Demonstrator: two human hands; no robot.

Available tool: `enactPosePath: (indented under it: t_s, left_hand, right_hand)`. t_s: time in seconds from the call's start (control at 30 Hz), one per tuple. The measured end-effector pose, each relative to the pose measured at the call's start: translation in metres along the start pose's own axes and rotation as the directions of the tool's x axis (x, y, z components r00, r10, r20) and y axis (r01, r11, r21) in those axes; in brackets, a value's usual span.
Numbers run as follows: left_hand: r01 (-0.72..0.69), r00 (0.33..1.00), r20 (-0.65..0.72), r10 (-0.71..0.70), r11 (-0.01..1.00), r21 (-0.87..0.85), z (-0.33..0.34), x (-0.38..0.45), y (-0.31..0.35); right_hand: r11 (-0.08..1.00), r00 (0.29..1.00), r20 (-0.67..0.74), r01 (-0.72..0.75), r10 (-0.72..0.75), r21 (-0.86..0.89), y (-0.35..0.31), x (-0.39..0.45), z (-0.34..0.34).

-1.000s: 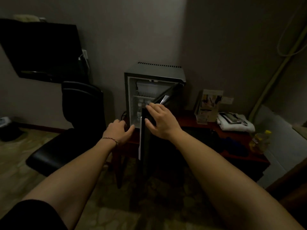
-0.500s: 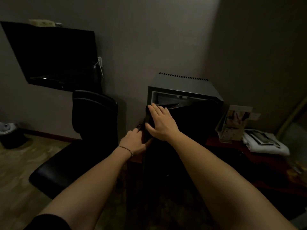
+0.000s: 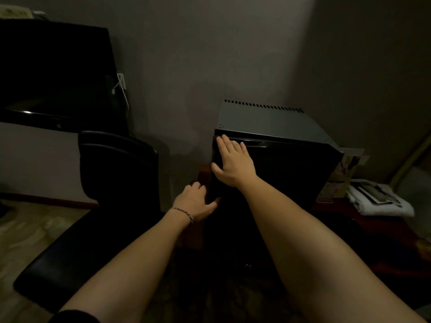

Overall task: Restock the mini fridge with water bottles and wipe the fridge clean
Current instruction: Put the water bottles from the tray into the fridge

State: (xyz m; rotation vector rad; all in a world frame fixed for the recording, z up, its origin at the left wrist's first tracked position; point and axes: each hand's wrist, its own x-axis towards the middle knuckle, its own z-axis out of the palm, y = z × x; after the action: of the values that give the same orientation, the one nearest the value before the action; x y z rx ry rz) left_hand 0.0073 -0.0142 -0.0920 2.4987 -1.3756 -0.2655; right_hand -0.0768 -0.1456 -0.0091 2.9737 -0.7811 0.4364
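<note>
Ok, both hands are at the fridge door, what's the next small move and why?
Probably a last gentle push. The right hand lies flat on the fridge door near its top left corner, the left hand is low at the same edge, and the door looks nearly or fully closed. Then let go.

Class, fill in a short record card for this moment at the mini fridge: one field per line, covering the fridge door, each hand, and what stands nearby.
fridge door: mini fridge door looks shut or very nearly; no interior shows
right hand: right hand flat, fingers straight, pressing the door's upper left corner
left hand: left hand low at the door's left edge, holding nothing that shows
left of fridge: black chair, wall television
right of fridge: folded white towel on a red-brown table
</note>
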Motion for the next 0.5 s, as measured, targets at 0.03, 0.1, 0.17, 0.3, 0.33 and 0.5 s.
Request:
enactPosePath:
  t_s: [0.03,0.1,0.17,0.3,0.33,0.5]
  left_hand:
    - [0.010,1.000,0.014,-0.010,1.000,0.000,-0.001,0.003,-0.002]
    - [0.021,0.999,0.032,-0.021,1.000,0.001,-0.001,0.007,-0.006]
    - [0.022,0.999,0.044,-0.021,1.000,-0.005,-0.001,0.011,-0.008]
    - [0.017,0.999,0.034,-0.016,1.000,-0.020,-0.006,0.013,-0.008]
    - [0.010,1.000,0.028,-0.009,1.000,-0.027,-0.007,0.013,-0.007]
    - [-0.045,0.997,-0.061,0.040,0.995,-0.086,-0.031,0.003,0.009]
  right_hand:
    - [1.000,1.000,0.002,-0.008,0.008,-0.003,0.000,0.005,0.000]
    - [1.000,1.000,0.008,-0.015,0.015,-0.011,0.002,0.013,0.002]
    - [1.000,1.000,0.022,-0.011,0.012,-0.010,0.004,0.015,0.002]
    - [1.000,0.998,0.065,-0.008,0.009,-0.019,0.003,0.017,-0.001]
    - [1.000,0.996,0.087,-0.007,0.007,-0.009,0.004,0.018,-0.002]
    - [0.997,0.993,0.116,0.018,-0.027,0.077,0.018,-0.001,-0.018]
